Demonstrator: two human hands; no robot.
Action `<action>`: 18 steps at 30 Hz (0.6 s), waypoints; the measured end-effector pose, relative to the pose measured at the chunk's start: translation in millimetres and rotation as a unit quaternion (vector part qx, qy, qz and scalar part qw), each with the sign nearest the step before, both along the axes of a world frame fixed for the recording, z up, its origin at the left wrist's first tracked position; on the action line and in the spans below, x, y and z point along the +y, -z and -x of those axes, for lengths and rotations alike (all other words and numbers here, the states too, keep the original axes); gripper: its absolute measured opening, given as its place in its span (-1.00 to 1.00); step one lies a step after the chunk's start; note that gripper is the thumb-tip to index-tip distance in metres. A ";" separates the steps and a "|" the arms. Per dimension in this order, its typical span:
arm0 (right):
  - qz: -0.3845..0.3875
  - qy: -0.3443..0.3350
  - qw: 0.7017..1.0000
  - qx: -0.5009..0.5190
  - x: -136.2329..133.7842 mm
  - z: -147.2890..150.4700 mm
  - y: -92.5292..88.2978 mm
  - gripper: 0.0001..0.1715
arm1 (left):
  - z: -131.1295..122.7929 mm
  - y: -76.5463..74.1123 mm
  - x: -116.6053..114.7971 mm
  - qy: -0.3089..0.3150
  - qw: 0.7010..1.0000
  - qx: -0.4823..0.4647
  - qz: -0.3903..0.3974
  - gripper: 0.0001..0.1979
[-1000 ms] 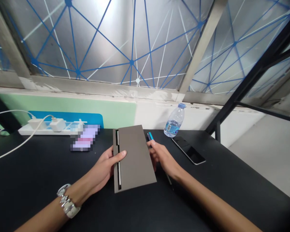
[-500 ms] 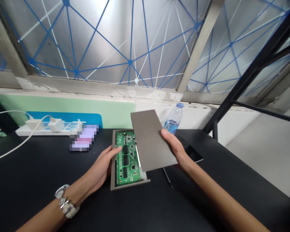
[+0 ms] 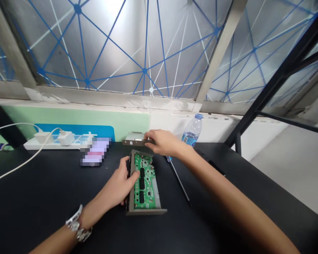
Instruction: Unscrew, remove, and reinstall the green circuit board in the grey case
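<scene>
My left hand (image 3: 125, 180) grips the left side of a grey metal housing (image 3: 145, 212), its thumb over the edge of the green circuit board (image 3: 149, 192) inside. Black chips stand in a row along the board. Behind the housing, my right hand (image 3: 163, 141) has its fingers closed on the right end of a grey metal cover (image 3: 135, 141), whose pale inner side and narrow edge now show. The cover is low at the back of the table; whether it touches the tabletop I cannot tell. A screwdriver (image 3: 178, 178) lies right of the housing, its handle partly hidden by my right hand.
A water bottle (image 3: 192, 132) stands at the back against the wall. To the left are a blurred phone (image 3: 96, 151) and a white power strip (image 3: 34, 144) with plugs and cables. A dark flat object (image 3: 216, 167) lies partly behind my right forearm. A black metal frame (image 3: 246, 116) rises at right.
My right hand has lifted the cover off the housing and carried it back and left, turning it over. My left hand and the housing have shifted slightly right and nearer. More of the screwdriver shows.
</scene>
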State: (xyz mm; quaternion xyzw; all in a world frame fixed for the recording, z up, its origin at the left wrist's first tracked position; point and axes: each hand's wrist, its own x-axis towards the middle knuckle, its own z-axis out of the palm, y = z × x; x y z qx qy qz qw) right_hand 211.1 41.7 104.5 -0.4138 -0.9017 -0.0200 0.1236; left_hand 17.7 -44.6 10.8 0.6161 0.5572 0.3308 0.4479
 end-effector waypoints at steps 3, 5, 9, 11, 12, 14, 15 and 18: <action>0.032 0.016 0.999 0.002 20.4 8.3 21.9 -0.77 | 1.8 -7.5 -3.3 -0.011 0.986 0.162 -0.040 -0.22; 0.045 0.019 0.999 0.003 30.2 10.6 37.1 -0.78 | 1.6 -12.9 -5.2 -0.003 0.966 0.253 -0.052 -0.24; 0.064 0.020 0.998 0.002 38.4 10.6 59.8 -0.79 | 2.0 -17.5 -6.6 0.021 0.929 0.366 -0.051 -0.28; 0.073 0.020 0.997 0.003 38.7 10.1 66.3 -0.78 | 3.4 -15.6 -7.0 0.025 0.928 0.364 -0.074 -0.28; 0.078 0.020 0.997 0.005 38.5 10.2 68.5 -0.78 | 4.2 -13.8 -7.2 0.023 0.933 0.348 -0.089 -0.28; 0.091 0.021 0.996 0.008 37.8 10.7 70.8 -0.77 | 6.0 -9.2 -7.6 0.007 0.947 0.301 -0.114 -0.29; 0.099 0.024 0.995 0.011 37.3 10.9 70.5 -0.76 | 6.9 -6.7 -7.6 -0.004 0.954 0.275 -0.122 -0.29; 0.119 0.051 0.991 0.024 35.1 6.8 61.6 -0.64 | 10.2 -1.3 -5.4 -0.041 0.967 0.208 -0.141 -0.34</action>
